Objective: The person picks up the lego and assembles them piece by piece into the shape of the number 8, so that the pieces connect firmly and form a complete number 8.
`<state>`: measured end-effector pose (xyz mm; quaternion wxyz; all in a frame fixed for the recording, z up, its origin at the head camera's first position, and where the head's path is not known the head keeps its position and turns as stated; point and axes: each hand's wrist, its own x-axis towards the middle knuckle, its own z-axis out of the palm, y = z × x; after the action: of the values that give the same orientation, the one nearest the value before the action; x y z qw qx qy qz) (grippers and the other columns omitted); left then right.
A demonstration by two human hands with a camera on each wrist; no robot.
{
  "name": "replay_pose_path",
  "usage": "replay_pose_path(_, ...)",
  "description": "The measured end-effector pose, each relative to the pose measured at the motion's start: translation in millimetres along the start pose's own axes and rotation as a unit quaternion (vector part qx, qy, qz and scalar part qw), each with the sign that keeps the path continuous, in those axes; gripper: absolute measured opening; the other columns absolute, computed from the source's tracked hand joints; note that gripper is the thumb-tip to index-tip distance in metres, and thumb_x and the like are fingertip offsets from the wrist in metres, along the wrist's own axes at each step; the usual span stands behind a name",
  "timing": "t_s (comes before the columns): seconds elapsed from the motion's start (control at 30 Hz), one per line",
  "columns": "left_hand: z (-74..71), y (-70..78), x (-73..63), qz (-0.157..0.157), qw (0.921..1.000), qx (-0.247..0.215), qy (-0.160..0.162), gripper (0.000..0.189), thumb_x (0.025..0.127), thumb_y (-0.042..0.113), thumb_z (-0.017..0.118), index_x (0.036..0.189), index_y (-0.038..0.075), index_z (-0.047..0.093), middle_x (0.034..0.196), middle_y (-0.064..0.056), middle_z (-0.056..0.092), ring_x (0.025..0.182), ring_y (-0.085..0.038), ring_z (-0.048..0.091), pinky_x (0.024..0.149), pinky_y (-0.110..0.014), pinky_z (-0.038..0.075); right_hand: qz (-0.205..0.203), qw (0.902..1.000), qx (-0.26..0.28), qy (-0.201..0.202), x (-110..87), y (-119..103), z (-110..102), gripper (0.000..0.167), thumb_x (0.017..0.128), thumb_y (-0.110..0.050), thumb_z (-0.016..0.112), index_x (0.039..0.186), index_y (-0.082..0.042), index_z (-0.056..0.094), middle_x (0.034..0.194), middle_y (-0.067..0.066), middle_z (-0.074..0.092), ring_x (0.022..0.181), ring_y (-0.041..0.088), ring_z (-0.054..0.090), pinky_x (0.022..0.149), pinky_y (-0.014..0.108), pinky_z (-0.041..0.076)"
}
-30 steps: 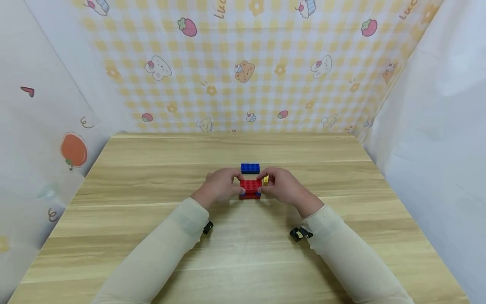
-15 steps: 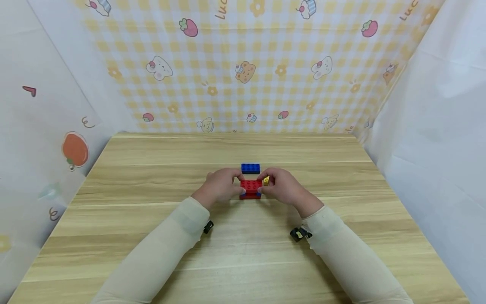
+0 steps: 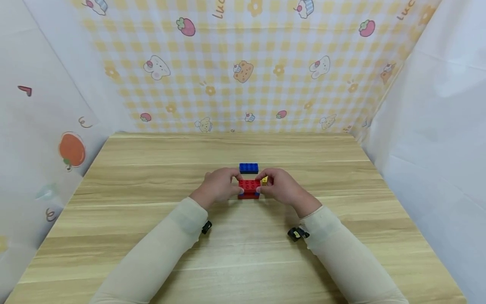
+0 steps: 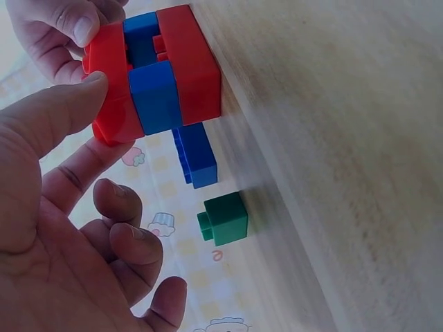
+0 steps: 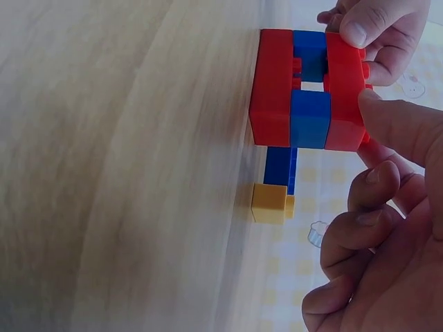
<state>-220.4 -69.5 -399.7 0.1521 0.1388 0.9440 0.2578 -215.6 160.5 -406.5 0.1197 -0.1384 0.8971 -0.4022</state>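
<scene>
In the head view my left hand (image 3: 219,185) and right hand (image 3: 282,188) meet over a small brick stack at the table's middle. Each pinches one end of the upper red brick (image 3: 249,185) between thumb and index finger. Under it, two small blue bricks, a left one (image 4: 156,97) and a right one (image 5: 309,119), stand at the ends of a lower red brick (image 5: 271,90), with a gap between them. The other fingers of both hands curl loosely in the wrist views. Studs on the upper brick face up.
Behind the stack lies a long blue brick (image 3: 248,168). A small yellow brick (image 5: 270,203) stands beyond the right hand; a small green brick (image 4: 228,218) shows in the left wrist view, hidden in the head view. The wooden table (image 3: 243,261) ends at a checked cloth (image 3: 212,50).
</scene>
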Motion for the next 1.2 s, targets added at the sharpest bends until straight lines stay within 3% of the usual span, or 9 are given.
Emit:
replay_pose_path(0.27,-0.6,-0.8,-0.5,0.004,1.0,-0.002,-0.001,0.023,0.096,0.036,0.078,0.115,0.024,0.071,0.087,-0.001,0.064,0.085,-0.023,0.056,0.087,-0.045,0.031,0.0,1.0,0.008,0.003,0.2,1.7,1.7,0.025,0.095,-0.014,0.08,0.119,-0.011,0.073,0.073,0.006,0.053,0.062,0.018,0.047,0.056,0.029,0.039)
replay_pose_path(0.43,-5.6,-7.4,-0.9,0.012,0.9999,-0.01,-0.006,0.033,0.097,0.04,0.076,0.126,0.025,0.07,0.091,-0.001,0.064,0.085,-0.023,0.057,0.088,-0.044,0.032,0.005,1.0,0.006,0.001,0.1,1.7,2.3,0.025,0.095,-0.014,0.079,0.12,-0.012,0.073,0.074,0.005,0.053,0.063,0.018,0.048,0.056,0.029,0.04)
replay_pose_path(0.67,-18.7,-20.4,-0.8,-0.02,0.9974,-0.068,0.011,0.043,0.1,0.039,0.073,0.14,0.028,0.065,0.109,-0.006,0.062,0.093,-0.026,0.058,0.076,-0.04,0.048,0.009,1.0,0.002,0.002,-0.2,1.5,1.9,0.027,0.096,-0.015,0.079,0.121,-0.013,0.073,0.076,0.005,0.054,0.064,0.019,0.048,0.056,0.03,0.04)
replay_pose_path(0.77,-23.0,-25.4,0.5,-0.028,0.9969,-0.072,0.018,0.043,0.1,0.038,0.072,0.141,0.026,0.065,0.109,-0.008,0.061,0.095,-0.028,0.057,0.077,-0.04,0.048,0.011,0.9999,0.002,0.001,0.0,1.9,1.8,0.027,0.096,-0.015,0.079,0.121,-0.013,0.073,0.075,0.005,0.053,0.064,0.018,0.048,0.057,0.03,0.041)
replay_pose_path(1.0,-27.7,-34.9,3.1,-0.041,0.9971,-0.063,0.014,0.044,0.101,0.037,0.07,0.143,0.023,0.063,0.113,-0.009,0.061,0.098,-0.029,0.056,0.084,-0.044,0.047,0.01,0.9999,0.006,-0.001,-1.0,1.3,1.5,0.027,0.096,-0.014,0.079,0.122,-0.012,0.072,0.075,0.005,0.052,0.064,0.019,0.048,0.056,0.03,0.04)
replay_pose_path(1.2,-27.3,-39.7,8.3,-0.051,0.9977,-0.043,0.01,0.044,0.101,0.036,0.07,0.142,0.021,0.063,0.124,-0.009,0.067,0.112,-0.031,0.059,0.109,-0.058,0.038,0.01,0.9999,0.006,-0.002,0.1,2.0,1.7,0.026,0.096,-0.015,0.078,0.122,-0.013,0.072,0.075,0.004,0.052,0.064,0.018,0.048,0.057,0.03,0.04)
